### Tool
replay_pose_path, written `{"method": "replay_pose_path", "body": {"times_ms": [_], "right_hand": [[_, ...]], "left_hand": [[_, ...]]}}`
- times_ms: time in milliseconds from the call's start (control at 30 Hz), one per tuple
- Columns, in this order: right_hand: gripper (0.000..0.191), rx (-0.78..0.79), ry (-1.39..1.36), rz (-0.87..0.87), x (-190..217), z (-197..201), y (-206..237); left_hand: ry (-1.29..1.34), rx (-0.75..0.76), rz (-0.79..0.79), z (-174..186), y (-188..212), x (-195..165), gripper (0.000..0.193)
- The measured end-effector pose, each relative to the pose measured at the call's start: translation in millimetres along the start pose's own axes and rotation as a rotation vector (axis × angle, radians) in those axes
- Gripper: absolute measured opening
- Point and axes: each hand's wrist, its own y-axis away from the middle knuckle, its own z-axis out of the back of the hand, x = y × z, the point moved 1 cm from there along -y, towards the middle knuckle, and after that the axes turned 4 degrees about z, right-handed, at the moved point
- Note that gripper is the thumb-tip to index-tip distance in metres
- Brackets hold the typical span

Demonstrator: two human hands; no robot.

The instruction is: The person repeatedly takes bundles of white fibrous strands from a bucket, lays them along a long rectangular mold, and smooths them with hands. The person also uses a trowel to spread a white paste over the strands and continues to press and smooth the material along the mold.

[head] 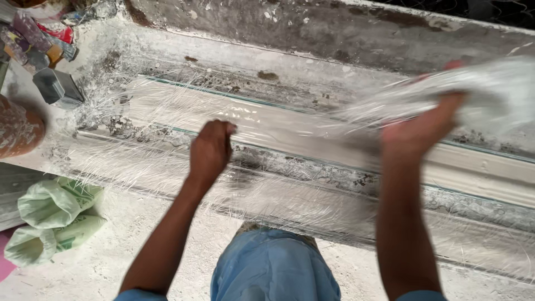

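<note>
A long white plaster moulding form lies across the bench, covered with loose glass-fibre strands. My left hand rests with curled fingers on the fibres over the form's middle ridge. My right hand is raised to the right and grips a blurred bundle of white fibre that trails down onto the form. The bundle hides my right fingertips.
A grey metal block and plaster-smeared rags sit at the bench's far left. Green-white sacks lie on the dusty floor at the left. A brown rounded pot stands at the left edge. My blue-clad knee is below.
</note>
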Motion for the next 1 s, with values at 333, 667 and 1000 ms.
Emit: {"method": "replay_pose_path", "body": {"times_ms": [333, 667, 1000], "right_hand": [[0.032, 0.199, -0.084, -0.024, -47, 32, 71], [0.041, 0.018, -0.012, 0.239, 76, 46, 0], [0.037, 0.066, -0.104, -0.182, -18, 41, 120]], "left_hand": [[0.533, 0.247, 0.209, -30, 32, -94, 0.036], [-0.366, 0.320, 0.141, -23, -18, -5, 0.044], [0.824, 0.257, -0.096, -56, 43, -107, 0.022]]}}
